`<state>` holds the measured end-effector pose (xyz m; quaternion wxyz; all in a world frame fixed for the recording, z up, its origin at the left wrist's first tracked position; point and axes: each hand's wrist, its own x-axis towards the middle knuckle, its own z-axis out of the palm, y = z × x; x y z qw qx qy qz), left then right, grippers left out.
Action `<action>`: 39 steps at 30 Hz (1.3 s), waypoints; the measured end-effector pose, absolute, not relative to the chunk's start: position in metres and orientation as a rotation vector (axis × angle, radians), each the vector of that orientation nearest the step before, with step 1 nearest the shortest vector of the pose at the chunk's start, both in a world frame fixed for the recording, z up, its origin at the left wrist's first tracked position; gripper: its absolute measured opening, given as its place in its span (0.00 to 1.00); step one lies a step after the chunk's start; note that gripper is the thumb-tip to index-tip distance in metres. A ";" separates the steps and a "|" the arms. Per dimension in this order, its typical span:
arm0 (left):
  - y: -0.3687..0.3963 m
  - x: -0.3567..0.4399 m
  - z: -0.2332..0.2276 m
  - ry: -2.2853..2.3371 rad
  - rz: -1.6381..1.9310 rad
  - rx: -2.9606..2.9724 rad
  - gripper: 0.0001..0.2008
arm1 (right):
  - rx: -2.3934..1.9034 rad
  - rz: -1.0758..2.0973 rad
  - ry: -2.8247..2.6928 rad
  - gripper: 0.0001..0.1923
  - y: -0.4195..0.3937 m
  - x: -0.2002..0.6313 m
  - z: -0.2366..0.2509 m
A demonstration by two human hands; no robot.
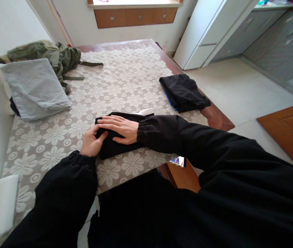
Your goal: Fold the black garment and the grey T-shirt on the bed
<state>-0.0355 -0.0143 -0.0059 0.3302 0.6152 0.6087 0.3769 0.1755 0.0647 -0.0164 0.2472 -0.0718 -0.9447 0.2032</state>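
A: Left hand (92,142) pinching the near-left corner of the black folded cloth (117,137), thumb on top, probably to keep the fold from slipping. Right hand (122,128) flat and open across it, pressing down.

B: Beyond the cloth: black pile (184,93) right, grey garment (36,88) left, green jacket (50,53) farthest.

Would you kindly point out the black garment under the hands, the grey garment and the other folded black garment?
Black garment (115,146), head view, on its near folded part.
Grey garment (36,88), head view, on its middle.
Other black garment (184,91), head view, on its top face.
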 end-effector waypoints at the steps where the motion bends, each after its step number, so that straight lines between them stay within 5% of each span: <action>1: -0.014 -0.035 -0.006 1.590 0.987 1.609 0.22 | -0.196 0.552 -2.578 0.40 0.064 0.175 -0.016; 39: -0.015 -0.036 -0.006 1.623 0.974 1.605 0.21 | -0.226 0.546 -2.585 0.39 0.063 0.176 -0.015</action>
